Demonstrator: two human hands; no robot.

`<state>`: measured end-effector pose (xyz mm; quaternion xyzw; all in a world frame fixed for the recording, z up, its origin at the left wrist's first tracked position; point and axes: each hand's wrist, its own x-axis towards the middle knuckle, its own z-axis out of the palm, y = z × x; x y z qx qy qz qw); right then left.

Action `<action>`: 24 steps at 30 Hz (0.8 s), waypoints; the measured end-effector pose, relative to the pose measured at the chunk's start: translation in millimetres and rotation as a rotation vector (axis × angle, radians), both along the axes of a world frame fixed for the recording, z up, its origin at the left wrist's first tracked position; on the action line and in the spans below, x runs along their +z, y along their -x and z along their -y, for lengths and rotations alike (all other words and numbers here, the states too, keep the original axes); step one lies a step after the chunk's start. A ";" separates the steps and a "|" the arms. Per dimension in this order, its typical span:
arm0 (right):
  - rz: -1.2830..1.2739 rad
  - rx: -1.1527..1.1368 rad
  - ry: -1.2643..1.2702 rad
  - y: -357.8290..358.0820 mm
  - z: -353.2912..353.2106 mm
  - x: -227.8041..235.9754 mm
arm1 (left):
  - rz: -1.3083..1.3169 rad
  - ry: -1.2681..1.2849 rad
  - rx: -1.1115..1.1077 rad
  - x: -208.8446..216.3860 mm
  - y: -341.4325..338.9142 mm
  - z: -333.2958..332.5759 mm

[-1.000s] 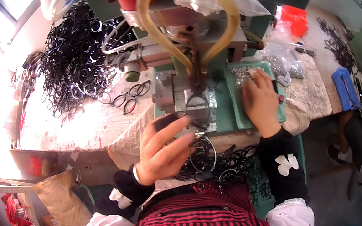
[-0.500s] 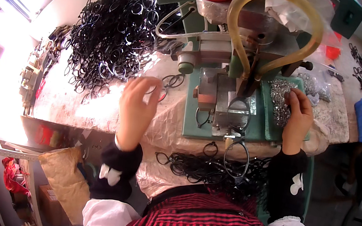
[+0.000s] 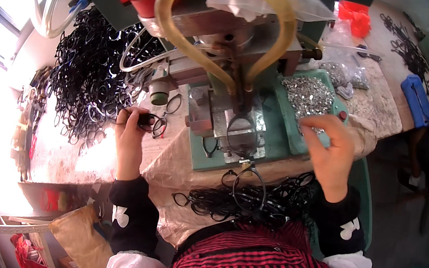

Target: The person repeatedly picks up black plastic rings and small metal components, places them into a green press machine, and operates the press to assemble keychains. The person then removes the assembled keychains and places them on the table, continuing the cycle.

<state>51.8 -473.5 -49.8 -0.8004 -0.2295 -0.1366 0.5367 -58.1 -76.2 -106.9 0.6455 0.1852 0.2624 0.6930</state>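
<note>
My left hand [image 3: 128, 142] is left of the press, its fingers closed on a black round-rimmed glasses frame [image 3: 159, 126] by the big pile. My right hand [image 3: 331, 154] is at the near edge of a green tray [image 3: 289, 138] of small silvery metal parts [image 3: 308, 96]. Its thumb and forefinger are pinched together; whatever they hold is too small to make out. Between my hands, another round-rimmed frame [image 3: 248, 197] lies across the press fixture [image 3: 238, 138], one rim hanging over the near edge.
A large pile of black frames [image 3: 84, 74] covers the back left. More frames [image 3: 202, 203] lie in front of the press. A thick yellowish hose [image 3: 164, 2] loops over it. Bags of metal parts [image 3: 335, 74] and a blue case [image 3: 418, 101] are to the right.
My left hand has moved left and closed on a glasses frame. My right hand has drawn back from the middle of the metal parts towards the tray's near edge. The view has shifted.
</note>
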 end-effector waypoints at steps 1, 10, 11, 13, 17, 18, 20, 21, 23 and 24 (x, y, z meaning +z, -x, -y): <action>0.127 0.080 0.017 -4.4 -13.4 8.7 | 0.070 0.185 -0.079 7.9 -2.6 11.1; -0.249 0.218 -0.508 -6.0 -80.5 -1.3 | 0.113 0.404 -0.202 33.1 11.3 77.8; -0.314 0.224 -0.556 -6.5 -80.6 -1.6 | 0.203 0.283 -0.226 57.5 7.4 90.4; -0.356 0.274 -0.641 -1.5 -86.7 4.1 | 0.448 0.047 -0.309 122.5 4.6 125.4; -0.464 0.348 -0.728 10.0 -95.0 20.2 | 0.531 -0.526 0.044 163.7 -29.2 141.8; -0.472 0.334 -0.733 11.1 -96.3 22.0 | 0.500 -0.519 0.100 168.8 -37.8 140.8; -0.430 0.315 -0.725 15.5 -98.0 23.3 | 0.514 -0.410 0.095 176.6 -36.7 152.2; -0.383 0.332 -0.664 16.3 -92.3 22.2 | 0.552 -0.387 0.044 173.0 -31.8 155.2; -0.280 0.372 -0.542 12.8 -76.8 21.2 | 0.444 -0.119 -0.231 161.0 -6.8 174.6; -0.317 0.374 -0.558 9.8 -65.6 20.1 | 0.186 -0.019 -0.506 141.4 11.3 160.0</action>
